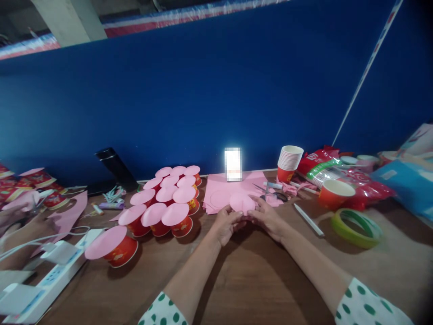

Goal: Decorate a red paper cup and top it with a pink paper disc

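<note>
Between both hands is a round pink paper disc (241,202), held up just above the table with a crease or slit at its lower edge. My left hand (228,225) pinches its left side, and my right hand (266,218) grips the right side. Behind it lies a stack of pink paper sheets (216,185). Scissors (277,196) rest on the stack's right edge, partly hidden. To the left stand several red paper cups (119,251) turned upside down, each topped with a pink disc (106,242).
A lit phone (233,164) stands behind the paper. Rightward are stacked cups (289,162), a single cup (335,194), a white pen (308,220), green tape (356,229) and a red plastic bag (368,185). At left are a power strip (57,273) and another person's hands (34,232).
</note>
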A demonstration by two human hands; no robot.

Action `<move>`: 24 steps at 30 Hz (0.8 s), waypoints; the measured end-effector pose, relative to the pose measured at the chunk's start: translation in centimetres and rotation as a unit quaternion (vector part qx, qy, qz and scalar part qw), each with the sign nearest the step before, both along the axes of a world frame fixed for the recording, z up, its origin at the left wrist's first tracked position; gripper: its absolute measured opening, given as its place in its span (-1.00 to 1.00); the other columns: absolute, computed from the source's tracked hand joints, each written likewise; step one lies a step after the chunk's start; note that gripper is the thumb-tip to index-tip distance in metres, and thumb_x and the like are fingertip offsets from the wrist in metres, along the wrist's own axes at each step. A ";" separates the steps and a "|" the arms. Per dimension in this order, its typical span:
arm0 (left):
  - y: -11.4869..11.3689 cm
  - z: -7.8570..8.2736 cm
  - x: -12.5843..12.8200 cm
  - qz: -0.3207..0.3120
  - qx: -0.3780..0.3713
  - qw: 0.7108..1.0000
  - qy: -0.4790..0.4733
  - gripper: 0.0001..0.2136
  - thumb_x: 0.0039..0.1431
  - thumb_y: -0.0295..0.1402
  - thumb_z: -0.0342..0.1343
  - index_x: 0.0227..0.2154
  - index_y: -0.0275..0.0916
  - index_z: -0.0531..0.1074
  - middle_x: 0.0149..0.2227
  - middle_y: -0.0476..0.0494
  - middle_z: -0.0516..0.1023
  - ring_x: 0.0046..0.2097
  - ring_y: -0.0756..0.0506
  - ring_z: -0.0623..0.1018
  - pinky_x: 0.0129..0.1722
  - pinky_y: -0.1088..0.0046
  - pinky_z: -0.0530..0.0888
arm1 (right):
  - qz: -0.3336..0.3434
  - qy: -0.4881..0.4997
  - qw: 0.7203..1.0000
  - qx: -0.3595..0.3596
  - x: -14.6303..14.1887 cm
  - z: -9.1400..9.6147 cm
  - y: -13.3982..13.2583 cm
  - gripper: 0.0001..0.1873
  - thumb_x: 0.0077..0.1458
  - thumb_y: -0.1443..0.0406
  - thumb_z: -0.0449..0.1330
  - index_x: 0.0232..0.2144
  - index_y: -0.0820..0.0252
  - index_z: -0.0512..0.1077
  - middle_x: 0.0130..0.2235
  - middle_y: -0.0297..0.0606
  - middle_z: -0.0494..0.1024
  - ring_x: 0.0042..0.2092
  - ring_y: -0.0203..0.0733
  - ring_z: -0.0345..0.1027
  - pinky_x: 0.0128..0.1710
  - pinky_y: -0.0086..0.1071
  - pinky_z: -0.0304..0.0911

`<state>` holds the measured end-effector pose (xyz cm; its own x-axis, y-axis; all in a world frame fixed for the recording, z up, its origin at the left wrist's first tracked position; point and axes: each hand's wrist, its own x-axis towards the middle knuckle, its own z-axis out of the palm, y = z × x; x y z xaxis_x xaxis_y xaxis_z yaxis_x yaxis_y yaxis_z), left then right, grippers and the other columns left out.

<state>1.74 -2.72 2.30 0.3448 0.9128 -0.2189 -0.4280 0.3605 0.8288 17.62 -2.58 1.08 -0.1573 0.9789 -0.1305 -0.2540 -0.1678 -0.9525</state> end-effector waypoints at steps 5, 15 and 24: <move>0.2 -0.1 0.0 0.020 -0.005 1.000 0.018 -0.70 -0.07 -0.40 0.25 -0.23 -0.33 0.39 -0.34 -0.19 0.58 -0.43 -0.01 0.57 -0.46 0.56 0.50 | -0.001 -0.017 1.000 0.006 0.0 0.0 0.0 -0.14 -0.22 0.26 0.34 0.14 0.07 0.10 -0.49 -0.48 0.36 -0.47 -0.37 0.27 -0.50 -0.51 0.15; 0.2 -0.2 0.2 0.017 0.003 0.999 0.038 -0.67 -0.10 -0.40 0.28 -0.22 -0.36 0.43 -0.38 -0.19 0.59 -0.43 0.00 0.57 -0.45 0.59 0.48 | -0.011 -0.014 1.000 -0.001 -0.1 0.3 -0.2 -0.14 -0.24 0.26 0.34 0.13 0.09 0.12 -0.51 -0.50 0.35 -0.48 -0.37 0.27 -0.49 -0.50 0.15; 0.1 -0.1 0.2 0.020 0.015 0.999 0.039 -0.56 -0.20 -0.35 0.37 -0.19 -0.35 0.44 -0.29 -0.23 0.59 -0.38 -0.04 0.58 -0.44 0.56 0.48 | -0.003 -0.020 1.000 0.011 -0.2 0.6 -0.3 -0.14 -0.22 0.27 0.32 0.15 0.12 0.10 -0.53 -0.50 0.35 -0.50 -0.38 0.25 -0.51 -0.50 0.11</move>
